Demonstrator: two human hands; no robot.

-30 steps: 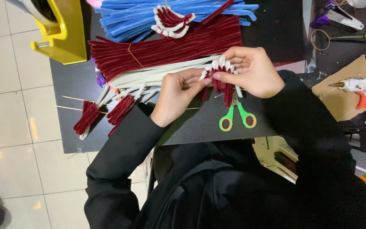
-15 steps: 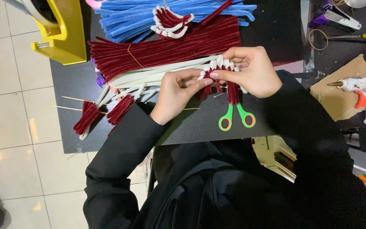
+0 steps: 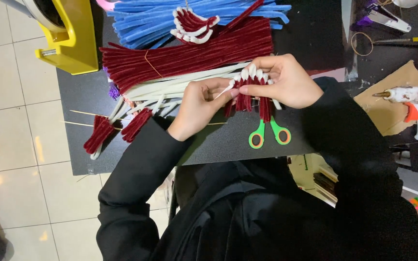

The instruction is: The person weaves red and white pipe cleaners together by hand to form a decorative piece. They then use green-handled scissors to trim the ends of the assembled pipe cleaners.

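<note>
Green-handled scissors lie on the black table, nearest the body. Just beyond them, right hand grips a fan of dark red, white-tipped pipe cleaners; left hand pinches its side. Beyond the scissors: red bundle, then blue bundle.

A black table stands on pale glossy floor tiles.

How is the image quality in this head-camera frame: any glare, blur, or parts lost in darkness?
Head view: even indoor light, both hands sharp, left hand and right hand on the red-and-white pipe-cleaner piece; soft glare on the floor tiles; black sleeves and black table swallow detail; glue gun at the right edge is bright but readable.
</note>
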